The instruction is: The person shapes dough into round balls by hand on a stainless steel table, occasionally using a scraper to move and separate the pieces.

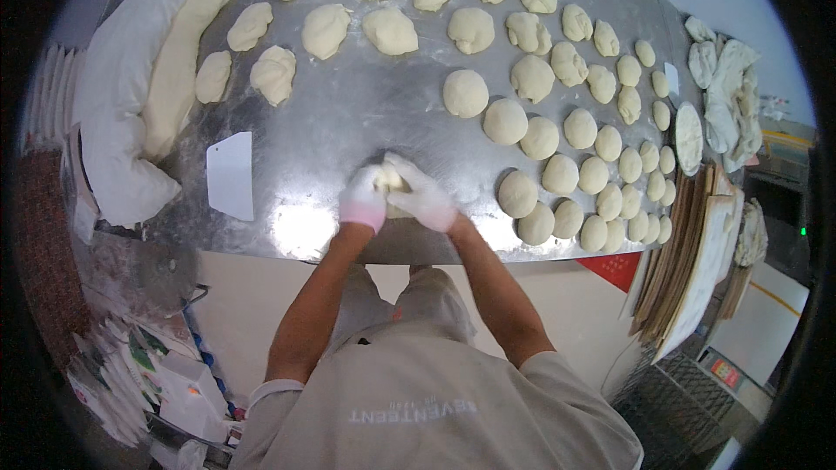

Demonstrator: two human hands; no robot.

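Both my hands wear white gloves with pink cuffs and meet near the front edge of the metal table (348, 126). Between them is a piece of dough (392, 179), mostly covered by the gloves. My left hand (363, 196) is curled against its left side. My right hand (418, 191) wraps over it from the right, fingers pointing inward. To the right sit rows of smooth round dough balls (518, 194). Rougher, folded dough pieces (390, 31) lie along the far side. A white flat scraper (230, 176) rests on the table left of my hands.
A long dough mass (187, 43) partly under white cloth (122, 96) lies along the left edge. At the right edge are a round white floury disc (688, 139), crumpled cloths (727, 91) and stacked boards (688, 252). A red sheet (612, 269) shows below the table's front edge.
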